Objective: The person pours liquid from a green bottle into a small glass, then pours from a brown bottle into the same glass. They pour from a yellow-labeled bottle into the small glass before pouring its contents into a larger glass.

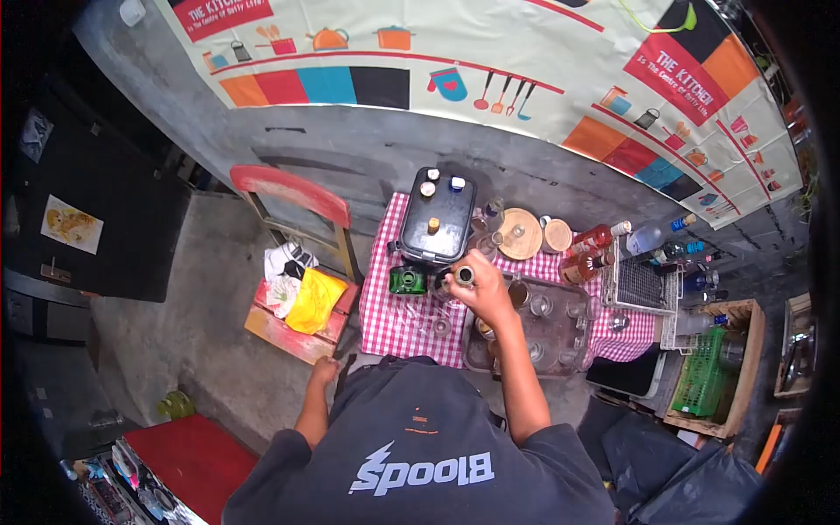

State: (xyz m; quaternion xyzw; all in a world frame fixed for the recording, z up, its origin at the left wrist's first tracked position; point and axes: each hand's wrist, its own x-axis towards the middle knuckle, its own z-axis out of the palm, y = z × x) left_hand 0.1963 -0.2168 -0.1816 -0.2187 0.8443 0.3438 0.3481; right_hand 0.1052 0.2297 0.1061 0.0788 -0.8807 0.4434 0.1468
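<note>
My right hand [483, 293] is closed around a dark bottle [465, 276], whose open mouth faces up, above the checkered table. Just left of it stands a green glass bottle [407, 280]. A clear glass item [441, 327] is on the cloth in front. My left hand [325, 370] hangs low beside the front corner of the red wooden chair [293, 348]; its fingers are too small to make out. Several drinking glasses [541, 305] stand on a brown tray [525, 367] to the right of my right hand.
A black lidded box [448, 214] with small jars on top stands behind the green bottle. Round wooden boards [519, 234], red bottles [591, 239] and a wire rack [649, 284] are farther right. Yellow cloth [316, 300] lies on the chair. A wooden crate [744, 367] holds a green basket [701, 372].
</note>
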